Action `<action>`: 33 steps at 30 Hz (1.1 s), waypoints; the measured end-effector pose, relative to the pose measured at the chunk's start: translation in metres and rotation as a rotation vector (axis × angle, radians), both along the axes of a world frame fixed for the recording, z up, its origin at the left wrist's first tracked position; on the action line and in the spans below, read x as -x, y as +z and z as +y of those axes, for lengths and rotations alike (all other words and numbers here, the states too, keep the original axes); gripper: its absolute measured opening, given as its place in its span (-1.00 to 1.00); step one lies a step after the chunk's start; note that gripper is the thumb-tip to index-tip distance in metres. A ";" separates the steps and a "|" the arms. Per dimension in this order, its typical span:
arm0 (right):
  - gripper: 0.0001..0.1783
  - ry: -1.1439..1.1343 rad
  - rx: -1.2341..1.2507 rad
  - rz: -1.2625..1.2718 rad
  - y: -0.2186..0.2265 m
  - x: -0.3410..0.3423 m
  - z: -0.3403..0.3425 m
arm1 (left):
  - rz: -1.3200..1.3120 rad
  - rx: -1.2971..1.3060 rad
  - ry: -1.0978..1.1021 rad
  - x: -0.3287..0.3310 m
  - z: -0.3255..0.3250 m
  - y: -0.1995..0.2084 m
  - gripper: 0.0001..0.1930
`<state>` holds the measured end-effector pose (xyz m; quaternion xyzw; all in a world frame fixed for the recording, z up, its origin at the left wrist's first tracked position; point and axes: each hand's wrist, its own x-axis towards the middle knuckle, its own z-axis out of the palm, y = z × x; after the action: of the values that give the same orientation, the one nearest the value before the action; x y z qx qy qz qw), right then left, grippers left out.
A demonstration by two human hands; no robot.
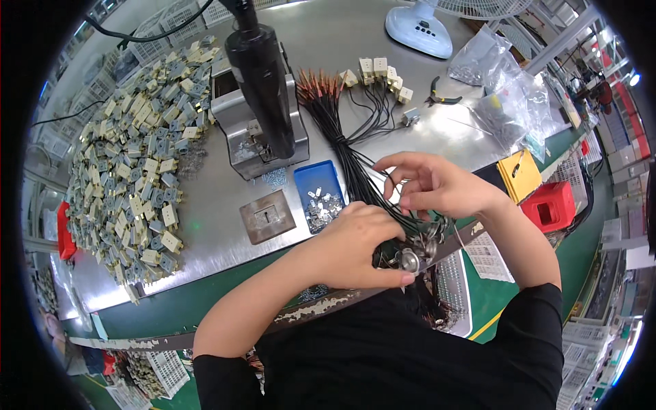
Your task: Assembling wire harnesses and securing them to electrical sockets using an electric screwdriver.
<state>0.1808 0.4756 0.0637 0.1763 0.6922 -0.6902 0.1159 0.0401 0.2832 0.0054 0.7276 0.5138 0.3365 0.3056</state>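
Note:
A long bundle of black wires (332, 126) runs over the metal bench toward me, with orange-brown tips fanned out at its far end. Its near end carries round, shiny metal parts (409, 260) at the bench edge. My left hand (362, 240) is closed around the wires just by these metal parts, its thumb stretched along the near side. Above the bundle's right side hovers my right hand (437, 186), its fingers bent and apart, with no object visible in them. A blue tray (316, 178) with small metal pieces stands beside my left hand.
A large heap of cream and grey connector blocks (147, 178) covers the left side. Behind the tray rises a machine (263, 89). Pliers (444, 100), wired cream blocks (380, 67), plastic bags (509, 96), a fan (418, 31) and a red container (549, 206) lie farther right.

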 end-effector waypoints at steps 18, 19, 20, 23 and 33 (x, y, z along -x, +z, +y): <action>-0.70 0.315 -0.638 0.634 -0.004 0.095 -0.050 | -0.894 -0.327 0.423 0.016 -0.076 0.026 -0.40; -0.72 0.353 -0.760 0.609 -0.002 0.100 -0.058 | -0.889 -0.331 0.430 0.017 -0.086 0.021 -0.40; -0.72 0.388 -0.883 0.581 -0.001 0.104 -0.065 | -1.003 -0.269 0.508 0.021 -0.100 0.011 -0.49; -0.70 0.351 -0.975 0.888 -0.011 0.123 -0.079 | -1.102 -0.178 0.702 0.032 -0.124 -0.003 -0.68; -0.83 0.513 -0.493 0.696 -0.043 0.142 -0.088 | -1.233 0.046 0.819 0.076 -0.140 -0.014 -0.88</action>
<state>0.0383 0.3879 0.0205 -0.2186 0.8536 -0.4729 -0.0012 -0.0355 0.1428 -0.0087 0.1498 0.4862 0.7603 0.4040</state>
